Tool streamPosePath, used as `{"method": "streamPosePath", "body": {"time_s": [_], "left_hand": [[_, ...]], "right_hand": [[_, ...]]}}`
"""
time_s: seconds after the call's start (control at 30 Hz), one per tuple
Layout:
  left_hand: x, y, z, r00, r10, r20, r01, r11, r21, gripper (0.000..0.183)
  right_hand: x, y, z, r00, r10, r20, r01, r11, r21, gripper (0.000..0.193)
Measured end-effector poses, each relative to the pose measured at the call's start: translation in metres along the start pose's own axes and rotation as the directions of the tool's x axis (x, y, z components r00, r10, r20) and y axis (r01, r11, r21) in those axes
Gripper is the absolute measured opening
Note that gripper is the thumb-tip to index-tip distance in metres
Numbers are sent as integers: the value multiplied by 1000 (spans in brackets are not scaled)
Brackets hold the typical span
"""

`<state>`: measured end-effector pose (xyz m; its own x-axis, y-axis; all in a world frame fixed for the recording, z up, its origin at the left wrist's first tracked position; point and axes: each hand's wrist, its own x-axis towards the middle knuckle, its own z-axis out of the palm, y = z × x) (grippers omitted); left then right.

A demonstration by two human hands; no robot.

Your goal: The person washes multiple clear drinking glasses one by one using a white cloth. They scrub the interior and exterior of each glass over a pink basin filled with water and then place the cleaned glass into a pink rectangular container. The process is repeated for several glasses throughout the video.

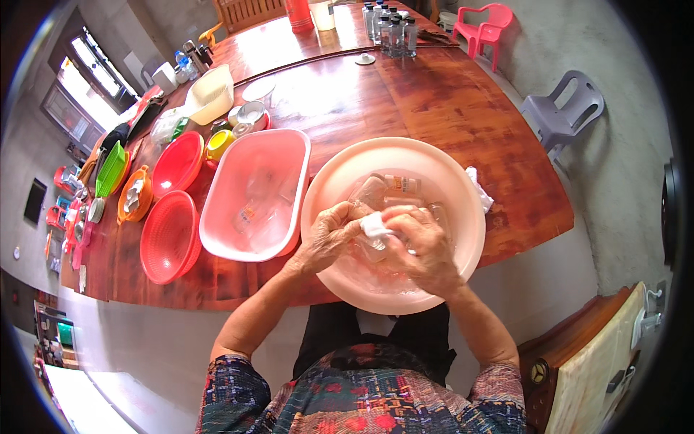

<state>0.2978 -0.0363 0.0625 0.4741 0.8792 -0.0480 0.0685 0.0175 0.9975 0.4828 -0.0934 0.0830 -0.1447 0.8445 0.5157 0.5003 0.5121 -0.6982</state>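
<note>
Over a round pale-pink basin (327, 188), both hands are closed around a crumpled white cloth (374, 227). My left hand (331, 235) pinches its left side, the fingers bent. On its other side my right hand (425, 244) curls over it. Just beyond my left fingers a clear bottle (369, 190) slants in the basin; whether those fingers touch it, I cannot tell. Another clear bottle (402, 184) with a small orange label lies beside it. Several more clear bottles rest in the water, partly hidden by my hands.
Left of the basin stands a pink rectangular tub (307, 155) with clear items inside. Red baskets (168, 246) and an orange basket (144, 177) sit farther left. Several dark-capped clear bottles (396, 36) are at the table's far end. A white cloth (481, 189) lies right of the basin.
</note>
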Motion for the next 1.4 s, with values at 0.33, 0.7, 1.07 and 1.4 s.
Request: {"method": "streamPosePath", "body": {"time_s": [0.33, 0.7, 1.07, 1.4], "left_hand": [[13, -15, 27, 990, 126, 71, -124, 992, -30, 18], [9, -21, 27, 985, 161, 62, -149, 974, -168, 13], [17, -8, 65, 959, -191, -208, -18, 695, -718, 42], [39, -17, 84, 964, -247, -99, 27, 462, -887, 37]], "right_hand": [[28, 55, 9, 908, 416, 35, -417, 897, 145, 19], [24, 35, 19, 903, 426, 66, -431, 891, 143, 13], [-3, 28, 41, 944, 184, -275, -192, 981, -4, 19], [27, 40, 6, 902, 432, 4, -416, 868, 272, 23]]}}
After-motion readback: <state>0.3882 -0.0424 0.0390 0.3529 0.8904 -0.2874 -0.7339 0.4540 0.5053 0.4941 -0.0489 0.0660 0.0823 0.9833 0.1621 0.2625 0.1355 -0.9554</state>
